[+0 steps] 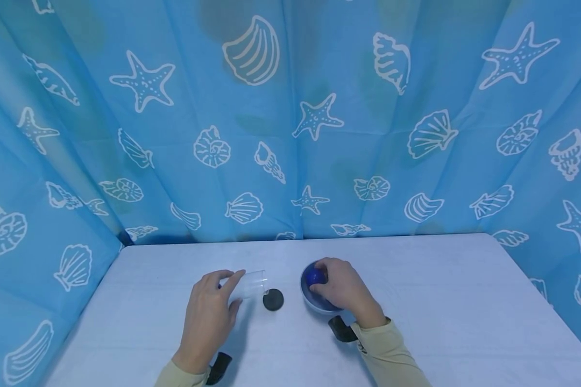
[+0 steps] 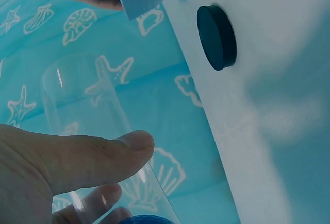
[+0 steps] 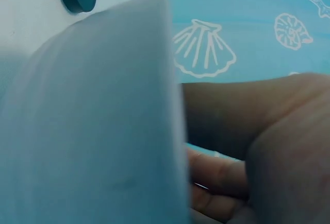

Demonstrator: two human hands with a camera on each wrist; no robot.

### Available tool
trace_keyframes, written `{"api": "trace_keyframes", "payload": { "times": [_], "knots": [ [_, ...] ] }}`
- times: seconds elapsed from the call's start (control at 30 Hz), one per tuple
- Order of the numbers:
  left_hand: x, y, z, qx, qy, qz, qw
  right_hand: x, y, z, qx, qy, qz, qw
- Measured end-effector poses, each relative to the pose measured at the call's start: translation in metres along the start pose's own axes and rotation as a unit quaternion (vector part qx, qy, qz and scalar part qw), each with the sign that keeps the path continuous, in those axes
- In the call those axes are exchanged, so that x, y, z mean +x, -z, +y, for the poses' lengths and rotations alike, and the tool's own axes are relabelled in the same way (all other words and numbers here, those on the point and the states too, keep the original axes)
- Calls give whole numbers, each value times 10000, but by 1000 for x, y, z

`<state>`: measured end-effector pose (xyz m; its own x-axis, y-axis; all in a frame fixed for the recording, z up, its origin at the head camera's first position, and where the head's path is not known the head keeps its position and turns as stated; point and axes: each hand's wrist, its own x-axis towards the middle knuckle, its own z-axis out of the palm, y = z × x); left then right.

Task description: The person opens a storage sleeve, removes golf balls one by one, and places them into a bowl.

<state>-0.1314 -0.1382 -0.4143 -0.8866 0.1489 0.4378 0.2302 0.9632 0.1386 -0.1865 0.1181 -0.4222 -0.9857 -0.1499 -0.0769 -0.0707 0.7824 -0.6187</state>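
My left hand [image 1: 209, 306] holds a clear plastic jar [image 1: 252, 284] tipped on its side, mouth toward the right. In the left wrist view, the thumb lies along the transparent wall [image 2: 85, 95], and a blue thing [image 2: 147, 219] shows at the jar's lower end. My right hand [image 1: 345, 285] reaches into a grey-blue bowl [image 1: 314, 307] and pinches a shiny dark blue ball [image 1: 316, 276]. From the right wrist, the bowl's outer wall [image 3: 98, 121] hides the ball and fingertips. A round black lid [image 1: 273, 300] lies flat on the table between both hands.
A white cloth covers the table [image 1: 440, 290]. Behind and along the sides hangs a blue curtain [image 1: 290, 161] printed with white shells and starfish. Black wrist-worn devices [image 1: 342, 329] sit by both sleeves.
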Motion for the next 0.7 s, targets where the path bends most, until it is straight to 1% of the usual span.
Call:
{"api": "trace_keyframes", "payload": {
  "times": [0.07, 0.5, 0.7],
  "knots": [
    [0, 0, 0, -28, -21, 18, 10000, 0, -1, 0, -79, 57, -6, 10000],
    [-1, 2, 1, -41, -59, 7, 10000, 0, -3, 3, -183, 53, -105, 9998],
    [0, 1, 2, -19, -41, -30, 10000, -1, -4, 3, -251, 28, -138, 9996]
  ]
}}
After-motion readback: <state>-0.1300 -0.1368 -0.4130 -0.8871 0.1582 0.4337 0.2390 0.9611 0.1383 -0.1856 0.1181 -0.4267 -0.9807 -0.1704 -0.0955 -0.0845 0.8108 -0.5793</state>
